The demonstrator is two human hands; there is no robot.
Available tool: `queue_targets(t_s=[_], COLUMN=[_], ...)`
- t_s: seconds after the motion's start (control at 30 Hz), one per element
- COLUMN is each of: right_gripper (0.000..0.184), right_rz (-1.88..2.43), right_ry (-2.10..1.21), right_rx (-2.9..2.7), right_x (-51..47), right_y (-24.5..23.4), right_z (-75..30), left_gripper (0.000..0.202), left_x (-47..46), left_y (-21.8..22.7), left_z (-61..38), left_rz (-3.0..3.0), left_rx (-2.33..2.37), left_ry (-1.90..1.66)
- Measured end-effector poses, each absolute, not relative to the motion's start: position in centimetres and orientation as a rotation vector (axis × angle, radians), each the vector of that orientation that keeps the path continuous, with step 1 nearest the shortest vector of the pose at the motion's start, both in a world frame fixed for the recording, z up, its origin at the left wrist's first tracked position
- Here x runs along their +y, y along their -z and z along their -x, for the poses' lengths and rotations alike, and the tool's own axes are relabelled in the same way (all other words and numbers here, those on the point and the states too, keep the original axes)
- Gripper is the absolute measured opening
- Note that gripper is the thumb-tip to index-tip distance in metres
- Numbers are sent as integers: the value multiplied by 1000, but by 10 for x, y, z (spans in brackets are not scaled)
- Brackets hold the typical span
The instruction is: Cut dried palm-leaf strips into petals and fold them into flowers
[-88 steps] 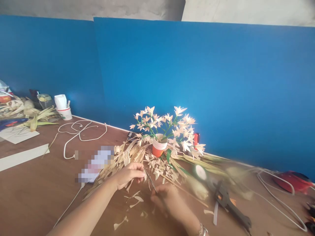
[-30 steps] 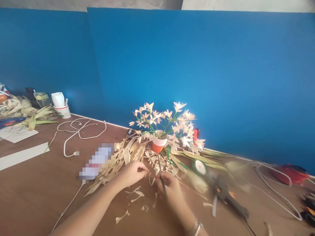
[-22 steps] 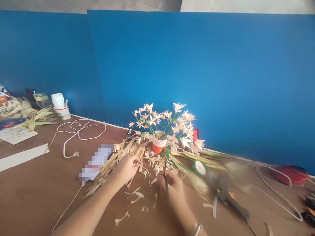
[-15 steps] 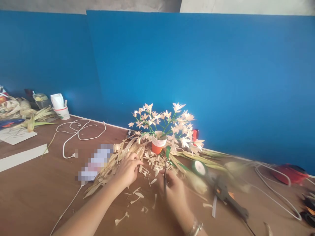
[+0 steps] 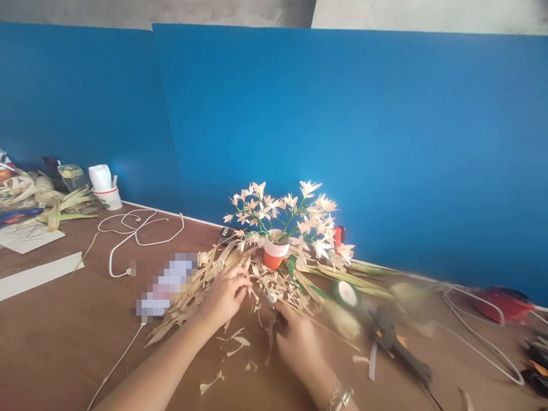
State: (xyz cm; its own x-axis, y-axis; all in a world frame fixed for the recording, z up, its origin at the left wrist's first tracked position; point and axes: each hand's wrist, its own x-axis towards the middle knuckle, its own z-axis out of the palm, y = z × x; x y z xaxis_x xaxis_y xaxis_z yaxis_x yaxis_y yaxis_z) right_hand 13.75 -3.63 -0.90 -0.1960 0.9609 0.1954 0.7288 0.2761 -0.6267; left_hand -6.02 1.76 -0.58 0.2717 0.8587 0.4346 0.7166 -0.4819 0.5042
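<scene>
My left hand (image 5: pixel 225 293) rests with curled fingers on a heap of dried pale leaf strips (image 5: pixel 201 282) on the brown table (image 5: pixel 64 331), pinching a strip. My right hand (image 5: pixel 295 339) is closed round small scissors (image 5: pixel 270 308), whose blades point up-left toward the left hand. Just behind both hands stands an orange paper cup (image 5: pixel 274 255) holding a bunch of cream handmade flowers (image 5: pixel 286 214) on green stems. Small cut scraps (image 5: pixel 237 342) lie on the table under and in front of the hands.
A green tape roll (image 5: pixel 345 292) and a black glue gun (image 5: pixel 396 348) lie to the right, with white cables (image 5: pixel 483 337) and a red object (image 5: pixel 505 299). To the left are a white cable (image 5: pixel 137 228), a blurred item (image 5: pixel 166 283), a white cup (image 5: pixel 109 194), and palm leaves (image 5: pixel 60 202).
My left hand has moved up into the leaf heap. My right hand has tipped the scissors from upright to pointing up-left, lower over the table.
</scene>
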Motion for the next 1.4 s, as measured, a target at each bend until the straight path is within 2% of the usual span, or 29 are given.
queue_targets(t_s=[0.13,0.33,0.4,0.5,0.6,0.77,0.87,1.0,1.17,1.3,1.4], right_gripper=[23,26,26,25,23,23,24,25,25,26,26], right_rz=[1499,1486,1490,1502,1513,1532,1556,1543,1489,1462,1471], right_ry=[-589,-608,-608,-618,-622,-588,-558,-564,-600,-588,-602], right_rx=[-1950,-1935,-1931,-1924,-1922,-1942,-1952,-1952,-1961,-1973,-1973], right_x=[-35,-33,-33,-34,-34,-35,-34,-34,-34,-33,-33], right_y=[12,14,15,14,13,10,9,12,16,16,16], right_z=[-139,-140,-140,-140,-139,-138,-138,-138,-138,-138,-137], left_gripper=[26,22,26,38,33,13,13,15,30,17,17], left_x=[22,29,30,31,32,29,26,21,11,8,12], left_y=[6,4,0,-5,-7,-5,-6,-7,-2,5,3], left_z=[62,69,74,81,85,81,78,71,53,43,49], left_rz=[-2175,-1896,-1876,-1933,-2008,-2197,-2238,-2306,-2364,-2350,-2257], left_rx=[1384,1326,1334,1471,1727,1912,1968,1936,1820,1943,2043], left_ry=[-1176,-1191,-1176,-1211,-1281,-1030,-876,-868,-757,-678,-752])
